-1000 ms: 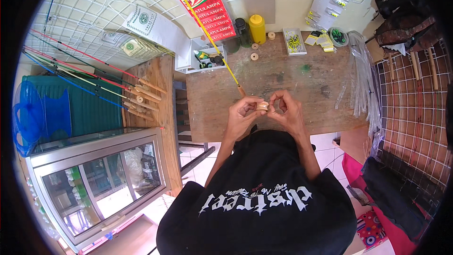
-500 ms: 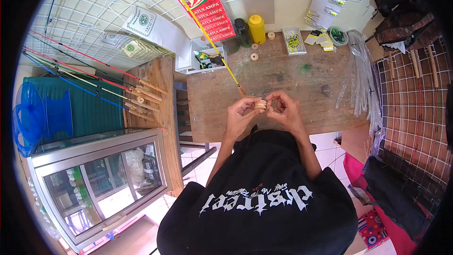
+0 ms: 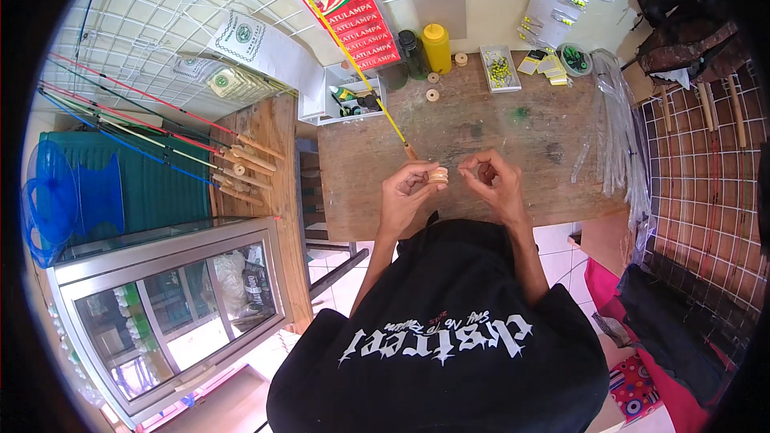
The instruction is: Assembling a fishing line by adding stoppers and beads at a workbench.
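My left hand (image 3: 406, 192) pinches a small round wooden spool (image 3: 438, 176) between thumb and fingers, above the near half of the wooden table (image 3: 529, 144). My right hand (image 3: 496, 183) is a short way to the right of the spool, with thumb and forefinger tips pressed together. Whatever it may pinch is too fine to make out. A thin yellow fishing rod (image 3: 353, 62) slants down from the wall, and its wooden grip (image 3: 411, 152) ends just beyond my left hand. Whether the grip touches that hand is hidden.
Behind stand a yellow bottle (image 3: 435, 50), a dark bottle (image 3: 412, 54), a white tray (image 3: 499, 87) of small yellow pieces and loose wooden spools (image 3: 433, 95). Clear plastic tubes (image 3: 613, 128) hang over the right edge. Several rods (image 3: 255, 152) lie at left above a glass cabinet (image 3: 172, 305).
My right hand has moved off the spool to the right, opening a gap between the hands. My left hand has shifted slightly left, still holding the spool.
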Demonstrator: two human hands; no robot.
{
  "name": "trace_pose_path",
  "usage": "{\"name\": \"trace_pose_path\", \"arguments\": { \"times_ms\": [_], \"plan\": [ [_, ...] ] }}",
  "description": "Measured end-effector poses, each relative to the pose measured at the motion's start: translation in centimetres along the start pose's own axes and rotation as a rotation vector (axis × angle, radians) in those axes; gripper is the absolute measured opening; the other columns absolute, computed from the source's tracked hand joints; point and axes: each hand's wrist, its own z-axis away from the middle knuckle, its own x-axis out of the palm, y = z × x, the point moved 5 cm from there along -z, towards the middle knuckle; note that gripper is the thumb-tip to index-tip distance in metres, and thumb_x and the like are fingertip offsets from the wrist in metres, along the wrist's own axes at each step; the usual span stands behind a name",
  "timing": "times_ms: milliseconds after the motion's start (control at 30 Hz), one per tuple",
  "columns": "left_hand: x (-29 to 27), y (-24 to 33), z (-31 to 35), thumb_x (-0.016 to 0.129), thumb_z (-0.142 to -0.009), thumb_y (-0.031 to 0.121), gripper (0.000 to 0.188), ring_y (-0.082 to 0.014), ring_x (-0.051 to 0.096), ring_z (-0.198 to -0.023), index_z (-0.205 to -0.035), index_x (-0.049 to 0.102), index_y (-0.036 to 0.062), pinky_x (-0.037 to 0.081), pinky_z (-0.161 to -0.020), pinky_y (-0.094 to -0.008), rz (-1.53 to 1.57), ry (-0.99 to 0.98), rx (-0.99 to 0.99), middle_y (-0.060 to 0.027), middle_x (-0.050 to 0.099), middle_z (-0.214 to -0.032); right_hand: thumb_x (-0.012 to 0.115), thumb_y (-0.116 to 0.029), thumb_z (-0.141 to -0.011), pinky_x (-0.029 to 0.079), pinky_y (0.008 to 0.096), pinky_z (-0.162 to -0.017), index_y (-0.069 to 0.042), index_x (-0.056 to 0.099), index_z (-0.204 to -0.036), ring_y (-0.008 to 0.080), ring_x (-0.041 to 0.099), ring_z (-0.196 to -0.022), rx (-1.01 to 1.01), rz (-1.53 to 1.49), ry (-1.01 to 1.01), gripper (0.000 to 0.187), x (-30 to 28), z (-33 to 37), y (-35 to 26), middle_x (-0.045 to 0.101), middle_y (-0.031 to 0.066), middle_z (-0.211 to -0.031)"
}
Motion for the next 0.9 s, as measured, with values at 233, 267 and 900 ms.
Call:
{"name": "trace_pose_path", "arguments": {
  "times_ms": [233, 267, 900],
  "plan": [
    [0.9, 2.4, 0.1, 0.075, -0.073, -0.004, 0.032, -0.0155, 0.059, -0.095, -0.104, 0.068, -0.0002, 0.048, -0.082, -0.0279, -0.178, 0.029, 0.175, -0.0088, 0.062, -0.098, 0.072, -0.002, -0.076, 0.040, 0.0224, -0.047, -0.005, 0.063, -0.089, 0.0076, 0.052, -0.054, -0.117, 0.000, 0.007, 0.016, 0.5, 0.4, -2.3, 0.067, 0.0017, -0.079],
    [0.9, 2.8, 0.1, 0.076, -0.071, -0.003, 0.033, -0.0163, 0.059, -0.094, -0.103, 0.069, 0.0010, 0.048, -0.082, -0.0289, -0.260, 0.029, 0.199, -0.0083, 0.062, -0.098, 0.072, -0.002, -0.076, 0.040, 0.0224, -0.047, -0.005, 0.063, -0.089, 0.0076, 0.052, -0.054, -0.117, 0.000, 0.007, 0.016, 0.4, 0.5, -2.4, 0.067, 0.0017, -0.079],
    [1.9, 5.5, 0.6, 0.077, -0.068, 0.001, 0.034, -0.0167, 0.063, -0.081, -0.102, 0.071, 0.0058, 0.050, -0.072, -0.0274, -0.561, -0.010, 0.317, -0.0076, 0.064, -0.095, 0.072, -0.004, -0.069, 0.051, 0.0334, -0.061, -0.006, 0.060, -0.085, 0.0234, 0.065, -0.075, -0.356, 0.330, -0.049, 0.021, 0.5, 1.1, -4.0, 0.064, 0.0060, -0.087]
  ]
}}
